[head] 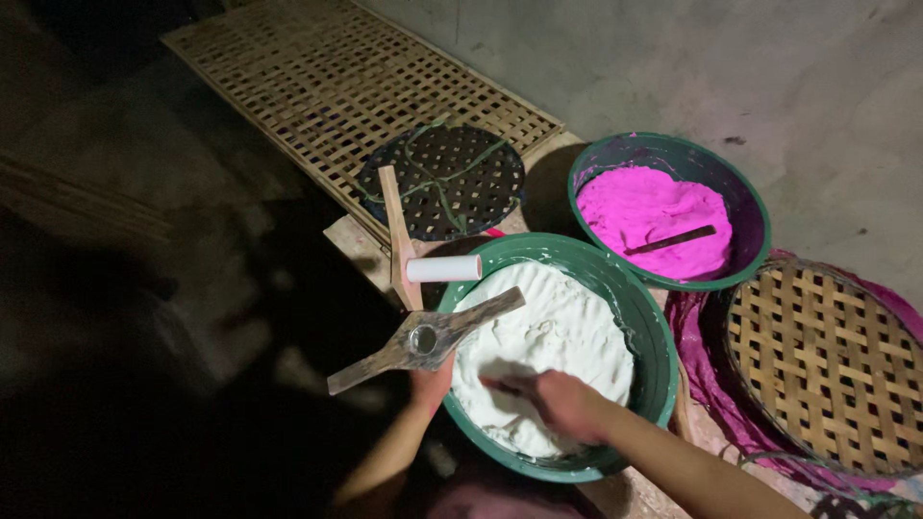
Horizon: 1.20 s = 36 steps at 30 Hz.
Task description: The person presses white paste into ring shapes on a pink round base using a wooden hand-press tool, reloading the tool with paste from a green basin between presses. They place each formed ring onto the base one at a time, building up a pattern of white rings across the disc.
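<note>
My left hand [431, 383] holds a flat wooden mould [423, 341] with a round hole in its middle, just over the left rim of a green basin [654, 356] filled with white paste [558, 327]. My right hand [567, 404] is down in the white paste near the basin's front, fingers closed and blurred, gripping what looks like a small stick; I cannot make it out. A white cylinder [444, 268] sits on an upright wooden stand [398, 240] beside the basin's far left rim.
A second green basin [760, 207] holds pink paste [644, 216] with a dark stick [673, 239] lying on it. A woven bamboo tray [827, 365] lies at right on pink cloth. A dark round woven tray [442, 181] rests on a long bamboo lattice mat [327, 77].
</note>
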Tool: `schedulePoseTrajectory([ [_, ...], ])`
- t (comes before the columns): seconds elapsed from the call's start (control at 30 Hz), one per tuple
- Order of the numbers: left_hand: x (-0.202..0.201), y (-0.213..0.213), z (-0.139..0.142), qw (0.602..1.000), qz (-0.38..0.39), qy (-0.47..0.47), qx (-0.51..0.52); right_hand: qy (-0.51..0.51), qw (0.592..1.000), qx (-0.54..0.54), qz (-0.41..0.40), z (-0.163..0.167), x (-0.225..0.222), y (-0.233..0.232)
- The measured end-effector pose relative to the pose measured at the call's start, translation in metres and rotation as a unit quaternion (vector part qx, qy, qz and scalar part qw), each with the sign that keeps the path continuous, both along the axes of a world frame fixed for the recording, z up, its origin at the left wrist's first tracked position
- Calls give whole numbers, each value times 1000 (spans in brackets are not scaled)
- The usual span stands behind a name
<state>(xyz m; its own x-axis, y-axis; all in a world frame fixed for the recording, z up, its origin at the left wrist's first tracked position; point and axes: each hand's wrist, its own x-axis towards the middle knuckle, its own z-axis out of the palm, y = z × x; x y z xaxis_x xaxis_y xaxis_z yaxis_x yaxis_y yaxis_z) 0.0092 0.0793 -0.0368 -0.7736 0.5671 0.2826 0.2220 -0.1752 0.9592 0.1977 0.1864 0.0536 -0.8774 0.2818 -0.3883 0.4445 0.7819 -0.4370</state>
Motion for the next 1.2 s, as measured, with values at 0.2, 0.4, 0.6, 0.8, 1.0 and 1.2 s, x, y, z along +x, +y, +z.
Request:
schedulePoseTrajectory([
  [0.2,1,10,15,980,3,195,40,198,959,-183,85,19,76,33],
  [0.4,38,16,47,948,-122,295,5,62,854,-477,-198,35,133,71],
  [0.6,45,34,50,852,-128,507,-14,72,997,19,-18,92,112,70],
  [0.8,64,37,22,910,-312,215,-170,16,889,418,187,82,61,-11],
  [1.0,36,36,13,937,-197,237,-162,19,878,468,97,144,83,-11],
  [1.2,16,36,47,934,-154,318,-59,68,940,335,-5,182,67,4],
])
